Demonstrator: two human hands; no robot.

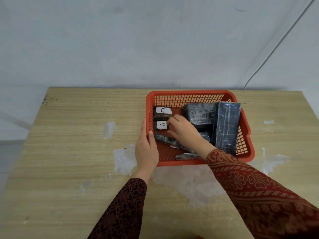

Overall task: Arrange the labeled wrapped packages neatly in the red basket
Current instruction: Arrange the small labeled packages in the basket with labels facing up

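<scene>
Head view — right hand (185, 131) touching package A (161, 125) in red basket (189, 94).

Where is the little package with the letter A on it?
In the head view, the package labeled A sits inside the red basket against its left wall, just in front of the C package, with the right hand touching it.

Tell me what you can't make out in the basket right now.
All in the head view:
- Right hand: hides its fingertips' contact with package A, so grip is unclear.
- Small package: mostly covered by the right wrist.
- Large packages: labels not visible.
- Red basket: near-left corner behind the left hand.
</scene>
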